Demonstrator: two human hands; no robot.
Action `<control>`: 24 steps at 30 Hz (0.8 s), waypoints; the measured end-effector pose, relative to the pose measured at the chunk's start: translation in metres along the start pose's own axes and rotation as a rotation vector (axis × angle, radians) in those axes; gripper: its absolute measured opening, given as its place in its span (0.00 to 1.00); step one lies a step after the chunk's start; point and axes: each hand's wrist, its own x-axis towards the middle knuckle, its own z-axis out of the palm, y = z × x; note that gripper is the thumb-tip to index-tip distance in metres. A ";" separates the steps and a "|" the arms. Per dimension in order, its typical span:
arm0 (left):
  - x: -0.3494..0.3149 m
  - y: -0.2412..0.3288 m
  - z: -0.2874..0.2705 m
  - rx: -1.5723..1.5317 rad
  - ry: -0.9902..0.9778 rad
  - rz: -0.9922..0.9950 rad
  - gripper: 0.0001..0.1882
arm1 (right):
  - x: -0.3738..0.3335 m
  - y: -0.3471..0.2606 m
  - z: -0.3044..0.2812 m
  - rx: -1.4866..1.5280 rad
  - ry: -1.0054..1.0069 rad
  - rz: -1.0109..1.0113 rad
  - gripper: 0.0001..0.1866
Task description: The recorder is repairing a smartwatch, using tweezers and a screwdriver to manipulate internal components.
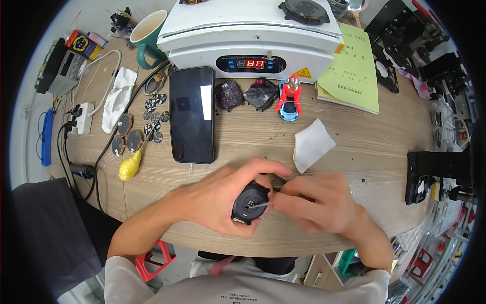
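My left hand point(223, 195) is wrapped round a black round watch case point(247, 213), its back turned up toward me. A sensor window and two small gold contacts show on that back. My right hand point(319, 202) pinches a thin grey metal tool point(260, 204), whose tip reaches the middle of the watch back. Fingers hide the rest of the tool, so its kind is unclear. A dark slim piece point(276, 179) shows between the two hands; I cannot make out what it belongs to.
A black phone point(192, 126) lies beyond my left hand, beside loose round watch parts point(134, 139) and a yellow-handled tool point(130, 166). A white cloth point(313, 144) lies ahead of my right hand. Farther back are two watches point(229, 95), a red figure point(290, 93) and a white heating machine point(202, 48).
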 end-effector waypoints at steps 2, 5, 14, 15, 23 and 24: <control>-0.002 0.000 0.001 -0.010 0.000 -0.023 0.48 | 0.005 0.001 -0.003 -0.010 0.007 -0.007 0.16; -0.003 0.000 0.001 -0.068 -0.019 -0.073 0.48 | 0.006 0.001 -0.003 -0.057 0.000 -0.053 0.16; 0.000 -0.003 0.004 -0.092 -0.026 -0.046 0.47 | 0.001 -0.001 -0.002 0.024 0.041 -0.004 0.17; 0.002 -0.005 0.003 -0.070 -0.020 -0.030 0.47 | 0.004 0.001 -0.005 -0.009 0.012 -0.017 0.17; -0.015 0.004 -0.005 -0.088 -0.008 -0.161 0.48 | 0.008 0.000 0.006 0.066 -0.052 -0.007 0.15; -0.012 -0.008 0.002 -0.111 0.047 -0.048 0.48 | 0.004 -0.001 0.006 0.054 -0.060 0.036 0.14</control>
